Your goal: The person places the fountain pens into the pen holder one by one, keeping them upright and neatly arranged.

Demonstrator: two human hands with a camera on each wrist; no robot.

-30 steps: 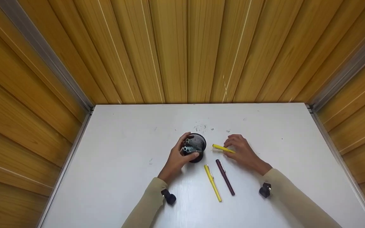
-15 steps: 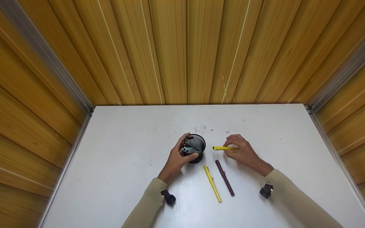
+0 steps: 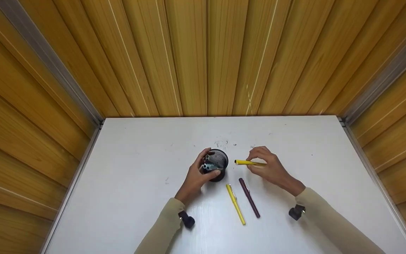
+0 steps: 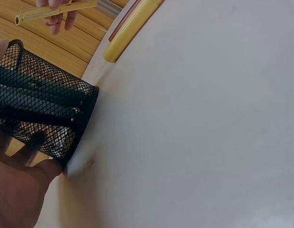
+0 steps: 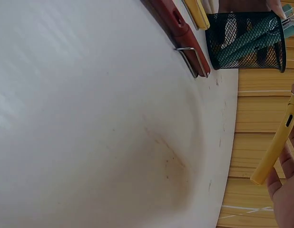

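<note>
Between the two hands, on the white counter (image 3: 136, 183), stands a black mesh pen cup (image 3: 218, 165) with several grey-green pens already in it. The left hand (image 3: 196, 176) has its fingers curled round the cup's near side, gripping it upright; the left wrist view shows the mesh wall (image 4: 40, 111) against the palm. The right hand (image 3: 268, 168) pinches a yellow pen (image 3: 247, 162) between thumb and fingertips and holds it lifted off the counter, as the right wrist view confirms (image 5: 275, 147). This pen's long axis runs roughly level, from the right hand toward the cup, with its free end pointing at the cup's rim and stopping just short of it; the cup lies directly to the inner side of the right hand, close by. The right hand is the nearer one to the held pen; the left touches only the cup. Nearer the person than both hands, a second yellow pen (image 3: 235, 204) and a dark maroon pen (image 3: 249, 197) lie side by side on the counter, near each other but apart
</note>
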